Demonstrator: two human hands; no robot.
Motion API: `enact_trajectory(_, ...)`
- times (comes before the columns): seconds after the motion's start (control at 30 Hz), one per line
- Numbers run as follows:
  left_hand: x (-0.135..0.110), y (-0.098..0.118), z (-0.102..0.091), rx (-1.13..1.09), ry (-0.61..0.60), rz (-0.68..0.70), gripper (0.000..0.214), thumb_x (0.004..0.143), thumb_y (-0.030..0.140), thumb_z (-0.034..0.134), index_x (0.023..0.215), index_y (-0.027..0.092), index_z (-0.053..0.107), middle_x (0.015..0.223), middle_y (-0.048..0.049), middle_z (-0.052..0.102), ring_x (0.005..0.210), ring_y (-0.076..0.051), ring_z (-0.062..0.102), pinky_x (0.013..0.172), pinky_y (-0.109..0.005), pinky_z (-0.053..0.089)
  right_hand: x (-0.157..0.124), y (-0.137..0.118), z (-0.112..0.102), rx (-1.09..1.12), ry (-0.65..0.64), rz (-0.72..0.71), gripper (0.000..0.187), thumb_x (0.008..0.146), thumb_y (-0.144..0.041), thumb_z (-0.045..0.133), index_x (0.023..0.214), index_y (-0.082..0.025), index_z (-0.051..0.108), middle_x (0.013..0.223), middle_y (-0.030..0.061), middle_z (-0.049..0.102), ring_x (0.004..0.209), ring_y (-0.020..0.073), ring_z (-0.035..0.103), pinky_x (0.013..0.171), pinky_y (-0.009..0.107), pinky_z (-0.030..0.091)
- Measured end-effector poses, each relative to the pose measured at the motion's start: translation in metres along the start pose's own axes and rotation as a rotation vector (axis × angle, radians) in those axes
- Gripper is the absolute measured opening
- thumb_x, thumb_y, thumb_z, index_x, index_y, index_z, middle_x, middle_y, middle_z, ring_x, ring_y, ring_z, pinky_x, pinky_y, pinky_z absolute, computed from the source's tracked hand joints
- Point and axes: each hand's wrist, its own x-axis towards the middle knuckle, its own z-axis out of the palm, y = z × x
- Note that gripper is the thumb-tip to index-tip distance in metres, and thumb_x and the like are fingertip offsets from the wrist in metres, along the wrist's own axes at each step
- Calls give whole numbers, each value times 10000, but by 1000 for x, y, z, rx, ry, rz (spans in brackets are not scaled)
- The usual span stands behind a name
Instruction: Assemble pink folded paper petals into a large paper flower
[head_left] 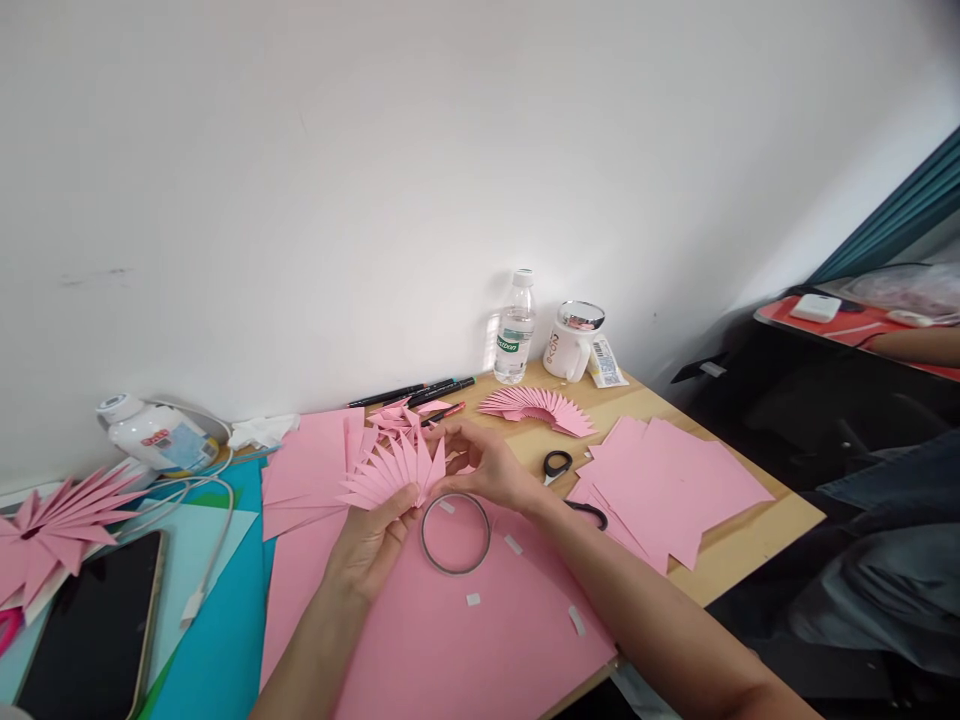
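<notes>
**Wooden desk (750, 540) by a white wall, fan part made**

Both hands meet over the big pink sheet (450, 640). My left hand (371, 545) pinches the folded fan (394, 470) at its base from below. My right hand (484, 465) closes its fingertips on the fan's right edge. Just under the grip lies the tape ring (455, 533), with cut tape bits (514, 544) beside it. I judge the pleats joined only part way round; flat sheets (667, 485) right of my grip lie unfolded.
</notes>
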Motion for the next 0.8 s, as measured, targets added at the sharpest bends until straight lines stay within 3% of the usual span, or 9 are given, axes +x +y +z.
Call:
enact_trajectory(0.23, 0, -1, -2, 35, -29, 27, 278, 478, -28, 776, 668, 113, 629, 669, -15, 670, 571, -117, 609, 491, -203, 500, -3, -3, 0, 31, -6, 7, 518, 590, -303, 795, 1043, -236, 553, 951, 15, 592, 777, 131, 604, 664, 268, 553)
enact_trajectory(0.4, 0, -1, -5, 93, -114, 29, 239, 494, 66, 817, 661, 104, 649, 655, -32, 677, 629, -142, 624, 549, -241, 533, -3, -2, 1, 31, -4, 42, 556, 583, -348, 796, 1056, -231, 527, 908, 10, 586, 769, 136, 612, 685, 290, 564)
enact_trajectory(0.5, 0, 0, -5, 113, -125, -5, 215, 513, 103, 823, 651, 96, 659, 651, -38, 680, 637, -133, 620, 577, -240, 542, -3, -2, 2, -16, -6, -13, 548, 590, -374, 793, 1039, -215, 520, 918, 17, 568, 751, 122, 597, 673, 284, 570)
enact_trajectory(0.7, 2, 0, -6, 79, -94, -11, 231, 471, 91, 839, 596, 110, 645, 608, -16, 660, 603, -119, 614, 537, -206, 531, -3, -7, 1, -320, 10, -168, 419, 660, -429, 738, 967, -217, 548, 990, 45, 524, 806, 128, 538, 667, 276, 575)
enact_trajectory(0.8, 2, 1, -6, 72, -86, -12, 219, 485, 86, 832, 593, 109, 642, 595, -18, 655, 601, -123, 615, 540, -213, 537, -3, -8, 1, -342, 7, -193, 414, 673, -437, 727, 972, -222, 538, 1000, 50, 508, 853, 142, 533, 660, 274, 575)
